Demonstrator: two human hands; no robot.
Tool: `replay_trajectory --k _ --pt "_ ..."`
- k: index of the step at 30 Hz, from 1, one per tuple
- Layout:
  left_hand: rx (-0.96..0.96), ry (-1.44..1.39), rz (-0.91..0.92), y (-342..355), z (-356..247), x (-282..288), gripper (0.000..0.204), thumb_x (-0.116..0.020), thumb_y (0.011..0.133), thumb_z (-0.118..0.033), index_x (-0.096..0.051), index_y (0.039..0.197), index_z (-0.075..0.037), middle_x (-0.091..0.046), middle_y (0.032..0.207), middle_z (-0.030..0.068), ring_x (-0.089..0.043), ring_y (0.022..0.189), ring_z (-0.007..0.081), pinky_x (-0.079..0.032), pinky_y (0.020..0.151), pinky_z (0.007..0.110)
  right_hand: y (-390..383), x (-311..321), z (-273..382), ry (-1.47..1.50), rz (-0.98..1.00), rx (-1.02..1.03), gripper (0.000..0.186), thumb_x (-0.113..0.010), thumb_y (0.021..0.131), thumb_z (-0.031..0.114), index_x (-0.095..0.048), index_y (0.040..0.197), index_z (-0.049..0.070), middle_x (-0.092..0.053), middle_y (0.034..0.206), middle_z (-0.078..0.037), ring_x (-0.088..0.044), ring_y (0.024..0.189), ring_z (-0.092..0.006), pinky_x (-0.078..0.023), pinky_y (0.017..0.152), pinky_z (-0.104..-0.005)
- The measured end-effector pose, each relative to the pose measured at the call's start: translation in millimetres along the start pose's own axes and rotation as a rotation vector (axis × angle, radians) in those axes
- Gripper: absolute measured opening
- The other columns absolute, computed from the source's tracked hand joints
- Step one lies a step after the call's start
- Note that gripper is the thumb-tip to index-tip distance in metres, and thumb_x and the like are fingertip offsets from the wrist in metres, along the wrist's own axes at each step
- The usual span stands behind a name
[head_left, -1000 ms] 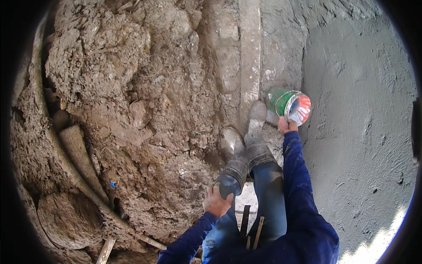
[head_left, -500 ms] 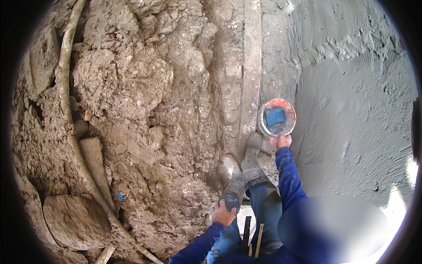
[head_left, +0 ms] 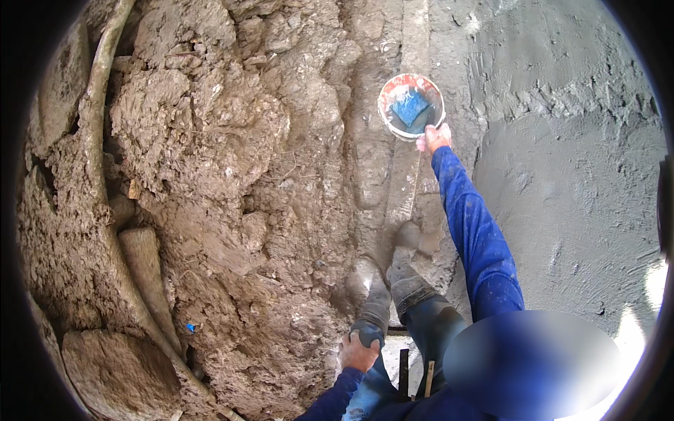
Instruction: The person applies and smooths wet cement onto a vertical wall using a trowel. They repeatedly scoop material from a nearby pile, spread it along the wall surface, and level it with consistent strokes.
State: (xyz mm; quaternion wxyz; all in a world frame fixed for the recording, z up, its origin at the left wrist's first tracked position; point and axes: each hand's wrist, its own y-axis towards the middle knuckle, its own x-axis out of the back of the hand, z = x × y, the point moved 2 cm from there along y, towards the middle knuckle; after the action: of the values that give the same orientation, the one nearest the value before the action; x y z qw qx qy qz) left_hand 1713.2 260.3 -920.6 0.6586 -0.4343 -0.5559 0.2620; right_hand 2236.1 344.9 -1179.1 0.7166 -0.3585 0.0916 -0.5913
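Below you, clumped brown earth (head_left: 210, 175) meets a smooth grey plastered wall (head_left: 576, 189), and your right hand (head_left: 433, 137) stretches to 12 o'clock, grip closed on the bucket (head_left: 411, 107) rim to steady it, while your left hand (head_left: 358, 351) clasps your knee for balance.

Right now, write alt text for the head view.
The right hand grips the rim of a small bucket holding a blue object, beside a grey plastered wall. The left hand rests on a muddy boot; clumped earth lies left.
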Motion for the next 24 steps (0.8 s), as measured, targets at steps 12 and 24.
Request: replay_trajectory --k 12,24 --pt "0.027 0.009 0.025 4 3 3 0.071 -0.069 0.074 -0.052 -0.054 0.127 -0.008 -0.051 0.127 0.018 -0.052 0.117 0.0407 -0.045 0.095 0.054 35 26 -9 -0.297 -0.036 -0.024 0.026 -0.055 0.089 0.018 -0.057 0.108 0.0 -0.069 0.08 -0.017 -0.07 0.059 -0.0254 -0.058 0.047 -0.0402" --pt "-0.142 -0.387 0.046 -26 8 -1 0.07 -0.065 0.079 -0.051 -0.052 0.13 -0.005 -0.057 0.121 0.0241 -0.054 0.115 0.0414 -0.044 0.096 0.051 -203 111 -71 -0.015 0.25 -0.413 0.054 -0.067 0.089 0.037 -0.045 0.13 0.01 -0.056 0.075 -0.004 -0.057 0.058 -0.0153 -0.042 0.04 -0.0297"
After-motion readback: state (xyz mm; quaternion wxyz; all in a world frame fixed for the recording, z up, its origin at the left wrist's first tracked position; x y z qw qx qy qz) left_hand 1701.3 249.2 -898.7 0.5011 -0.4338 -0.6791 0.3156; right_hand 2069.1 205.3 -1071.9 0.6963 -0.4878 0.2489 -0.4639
